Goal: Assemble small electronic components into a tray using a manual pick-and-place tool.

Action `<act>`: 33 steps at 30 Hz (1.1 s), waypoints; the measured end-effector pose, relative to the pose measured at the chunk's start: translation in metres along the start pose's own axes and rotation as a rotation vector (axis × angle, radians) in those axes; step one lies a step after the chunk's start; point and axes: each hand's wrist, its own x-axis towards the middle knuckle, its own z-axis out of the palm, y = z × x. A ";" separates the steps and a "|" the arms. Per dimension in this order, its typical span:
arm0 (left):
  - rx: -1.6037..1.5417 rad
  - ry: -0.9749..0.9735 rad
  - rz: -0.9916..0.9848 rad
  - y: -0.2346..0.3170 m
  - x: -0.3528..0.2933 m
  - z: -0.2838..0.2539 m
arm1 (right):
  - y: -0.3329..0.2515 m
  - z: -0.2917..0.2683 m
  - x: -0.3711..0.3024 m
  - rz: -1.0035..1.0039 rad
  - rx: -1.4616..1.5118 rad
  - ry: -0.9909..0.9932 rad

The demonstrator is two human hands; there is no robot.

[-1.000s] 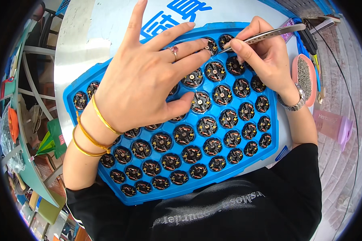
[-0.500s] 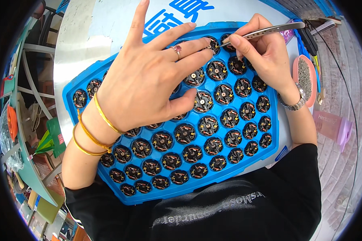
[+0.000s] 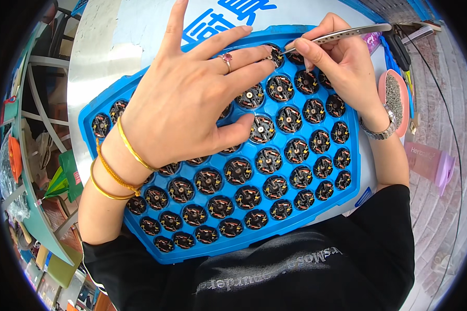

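Observation:
A blue moulded tray [image 3: 189, 254] lies in front of me, its round pockets filled with black round parts bearing small copper-coloured and yellow pieces. My left hand [image 3: 192, 98] is spread over the tray's upper left, palm down, covering several pockets. Its index and middle fingertips rest at a round black part [image 3: 276, 58] near the far edge. Pinched in my right hand [image 3: 343, 67] are silver tweezers [image 3: 350, 32] with holes along the arms. Their tip points left at that same part, beside my left fingertips. Whether the tip grips anything is too small to tell.
Right of the tray sits a pink dish [image 3: 394, 98] of small grey metal pieces. A translucent pink container with a lilac lid [image 3: 429, 163] is farther right, near a thin black cable [image 3: 449, 106]. Blue lettering [image 3: 210, 26] marks the white table beyond the tray.
The tray and my left hand have shifted very slightly left. My right hand has raised the tweezers a little, their tip staying at the same part.

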 end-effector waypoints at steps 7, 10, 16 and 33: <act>-0.008 0.034 -0.038 0.004 0.000 -0.003 | 0.001 -0.005 0.004 0.008 0.054 -0.072; 0.017 0.066 -0.022 0.003 -0.001 0.001 | -0.001 -0.005 0.004 0.024 0.069 -0.096; 0.036 0.116 0.005 0.002 -0.003 0.006 | -0.002 -0.008 0.003 -0.001 0.068 -0.143; 0.268 0.297 0.059 0.008 -0.004 0.027 | -0.019 0.007 -0.018 -0.496 -0.556 -0.058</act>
